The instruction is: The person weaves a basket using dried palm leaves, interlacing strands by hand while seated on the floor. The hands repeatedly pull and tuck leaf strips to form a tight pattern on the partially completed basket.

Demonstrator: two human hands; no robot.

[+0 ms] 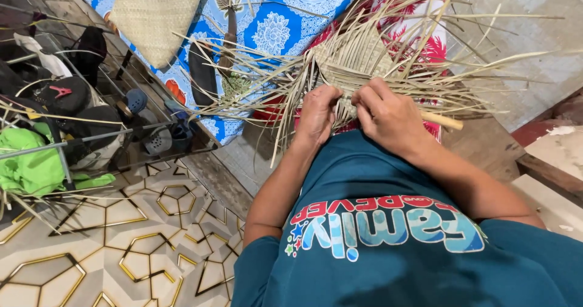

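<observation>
Head view, looking down: far ahead lies a blue flowered cloth (273, 34), and on it at far left a finished woven bag (155, 15); a patterned tile floor (121, 240) fills the near left, with a rack of shoes (109, 131) beyond it. At centre, on the person's lap and a red-and-white cloth (434, 46), sits the half-woven mat (355, 58) — a tight plaited patch with loose pale strips (255, 94) fanning out to left, right and far side. A pale wooden stick (443, 121) pokes out to the right, just under the right wrist. Both hands work the near edge of the weave: the left hand (317, 115) is curled with fingers pinched on strips at that edge, and the right hand (388, 115), just beside it and nearly touching, is closed over the neighbouring strips, fingertips tucked into the plait. The step looks to be mid-weave, locking one strip over and under along the near edge. The next move likely calls for keeping the crossed strips pinned flat while another loose one is lifted — slack here would probably loosen the row.
</observation>
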